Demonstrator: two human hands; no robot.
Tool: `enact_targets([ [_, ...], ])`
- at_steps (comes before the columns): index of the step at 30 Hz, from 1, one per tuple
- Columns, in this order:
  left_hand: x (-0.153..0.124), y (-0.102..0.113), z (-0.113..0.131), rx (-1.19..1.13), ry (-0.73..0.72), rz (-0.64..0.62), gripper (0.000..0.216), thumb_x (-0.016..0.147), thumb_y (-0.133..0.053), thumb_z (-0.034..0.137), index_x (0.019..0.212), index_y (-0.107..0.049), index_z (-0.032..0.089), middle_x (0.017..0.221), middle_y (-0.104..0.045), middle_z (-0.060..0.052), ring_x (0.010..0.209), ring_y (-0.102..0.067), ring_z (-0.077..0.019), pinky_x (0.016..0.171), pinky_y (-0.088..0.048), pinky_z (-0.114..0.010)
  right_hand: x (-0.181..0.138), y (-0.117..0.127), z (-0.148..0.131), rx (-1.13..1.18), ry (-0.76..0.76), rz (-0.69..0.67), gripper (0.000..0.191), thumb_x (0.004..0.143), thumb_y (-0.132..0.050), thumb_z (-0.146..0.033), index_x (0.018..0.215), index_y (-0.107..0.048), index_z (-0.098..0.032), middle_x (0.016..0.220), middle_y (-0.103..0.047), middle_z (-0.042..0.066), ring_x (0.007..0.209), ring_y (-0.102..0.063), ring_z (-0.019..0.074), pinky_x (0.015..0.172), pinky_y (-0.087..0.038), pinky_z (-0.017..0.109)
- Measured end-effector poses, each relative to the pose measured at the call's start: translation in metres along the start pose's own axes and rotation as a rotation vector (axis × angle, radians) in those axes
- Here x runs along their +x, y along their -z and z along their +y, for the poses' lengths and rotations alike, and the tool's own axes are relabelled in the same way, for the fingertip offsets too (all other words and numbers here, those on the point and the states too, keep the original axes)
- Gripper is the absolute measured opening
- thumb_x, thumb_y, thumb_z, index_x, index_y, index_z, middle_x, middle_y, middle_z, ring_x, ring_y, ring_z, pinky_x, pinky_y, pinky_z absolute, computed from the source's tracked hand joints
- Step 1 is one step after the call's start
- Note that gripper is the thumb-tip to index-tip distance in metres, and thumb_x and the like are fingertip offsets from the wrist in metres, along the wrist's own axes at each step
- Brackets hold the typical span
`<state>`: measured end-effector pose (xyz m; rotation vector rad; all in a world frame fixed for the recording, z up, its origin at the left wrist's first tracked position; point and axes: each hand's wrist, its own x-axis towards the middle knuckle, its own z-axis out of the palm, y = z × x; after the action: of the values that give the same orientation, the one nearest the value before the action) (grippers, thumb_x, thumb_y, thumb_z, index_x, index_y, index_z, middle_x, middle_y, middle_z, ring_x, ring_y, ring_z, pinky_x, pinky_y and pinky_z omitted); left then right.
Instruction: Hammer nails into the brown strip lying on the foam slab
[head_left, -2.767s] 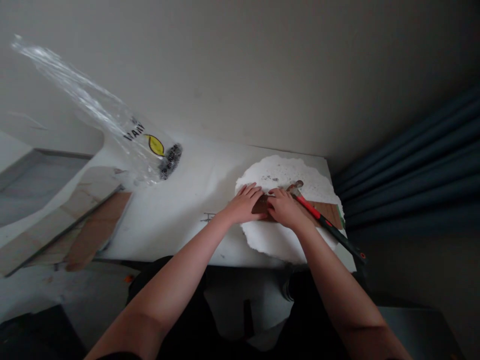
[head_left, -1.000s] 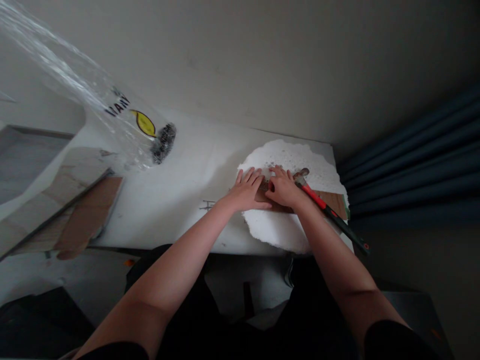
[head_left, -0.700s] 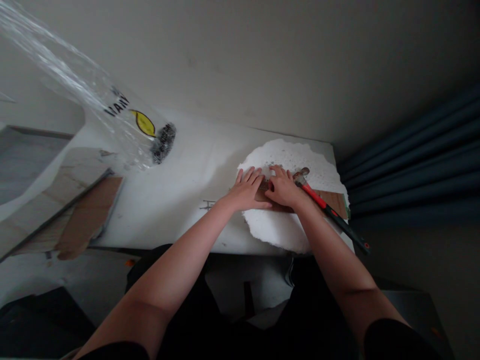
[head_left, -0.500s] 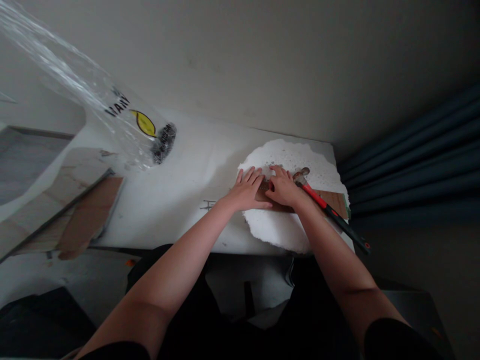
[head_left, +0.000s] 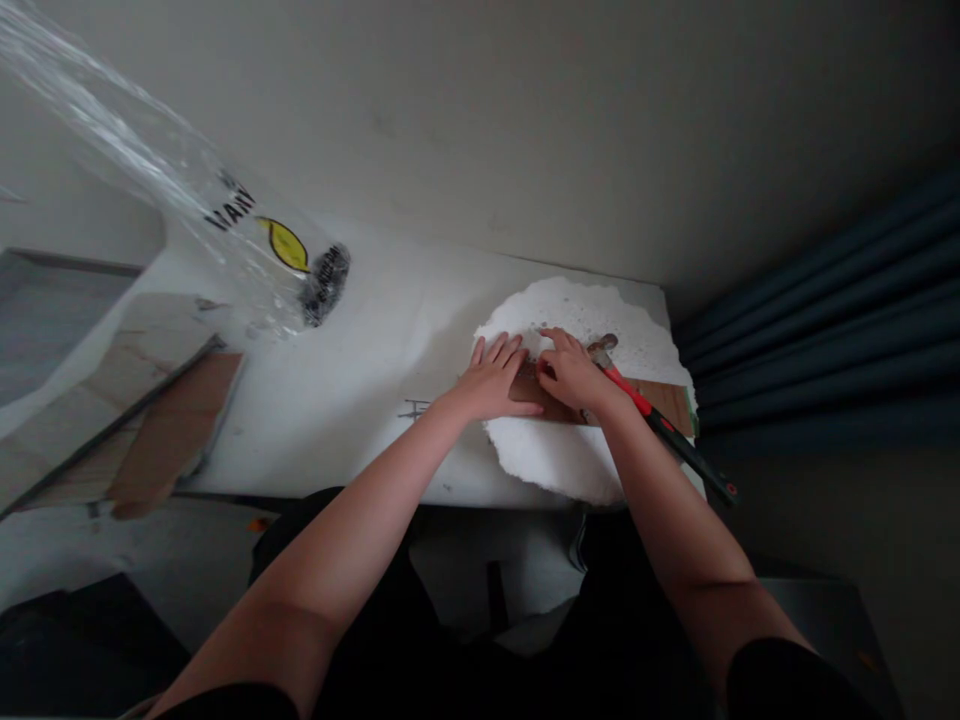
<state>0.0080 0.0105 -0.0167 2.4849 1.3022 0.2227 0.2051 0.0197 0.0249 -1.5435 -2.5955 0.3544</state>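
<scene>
A brown wooden board (head_left: 660,398) lies across a rough-edged white slab (head_left: 555,455) on the white table. My left hand (head_left: 493,382) rests flat on the board's left end, fingers spread. Beside it, my right hand (head_left: 571,372) has its thumb and index finger pinched together over the board; anything between them is too small to make out. A hammer (head_left: 637,402) with a red and black handle lies slantwise over the board, its head close to my right hand. Several nails (head_left: 414,408) lie on the table left of the slab.
A clear plastic bag (head_left: 277,255) with a yellow print stands at the table's left. Near it lie a brown board piece (head_left: 176,425) and a marbled panel (head_left: 120,350). A dark curtain (head_left: 825,320) hangs at the right, and a wall (head_left: 510,130) rises behind.
My right thumb and index finger have shifted slightly up on the board, uncovering more of it below the hand. My left hand and the hammer stay in place.
</scene>
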Motion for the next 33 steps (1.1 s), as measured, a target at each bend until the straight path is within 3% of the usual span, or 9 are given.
enact_targets([
  [13, -0.001, 0.002, 0.001, -0.002, 0.008, -0.022, 0.107, 0.081, -0.047, 0.082, 0.158, -0.029, 0.011, 0.169, -0.019, -0.019, 0.157, -0.009, -0.0389, 0.126, -0.001, -0.058, 0.007, -0.005, 0.002, -0.01, -0.035, -0.088, 0.034, 0.098, -0.038, -0.02, 0.103, -0.071, -0.014, 0.153, -0.047, 0.018, 0.145, -0.038, 0.0317, 0.118, -0.032, 0.053],
  [20, -0.001, 0.001, 0.0, -0.016, 0.001, -0.005, 0.106, 0.081, -0.049, 0.081, 0.159, -0.027, 0.013, 0.169, -0.019, -0.019, 0.157, -0.009, -0.0385, 0.126, -0.001, -0.058, 0.012, -0.009, 0.002, -0.014, -0.027, -0.096, 0.035, 0.096, -0.037, -0.019, 0.104, -0.072, -0.013, 0.151, -0.048, 0.02, 0.141, -0.042, 0.0356, 0.114, -0.035, 0.059],
  [33, 0.0, 0.0, -0.001, -0.006, 0.001, -0.017, 0.109, 0.08, -0.048, 0.083, 0.158, -0.029, 0.009, 0.169, -0.018, -0.02, 0.157, -0.009, -0.0379, 0.126, 0.001, -0.057, 0.013, -0.01, 0.001, 0.0, -0.032, -0.071, 0.034, 0.095, -0.041, -0.019, 0.108, -0.072, -0.015, 0.144, -0.053, 0.018, 0.137, -0.046, 0.0333, 0.115, -0.033, 0.058],
])
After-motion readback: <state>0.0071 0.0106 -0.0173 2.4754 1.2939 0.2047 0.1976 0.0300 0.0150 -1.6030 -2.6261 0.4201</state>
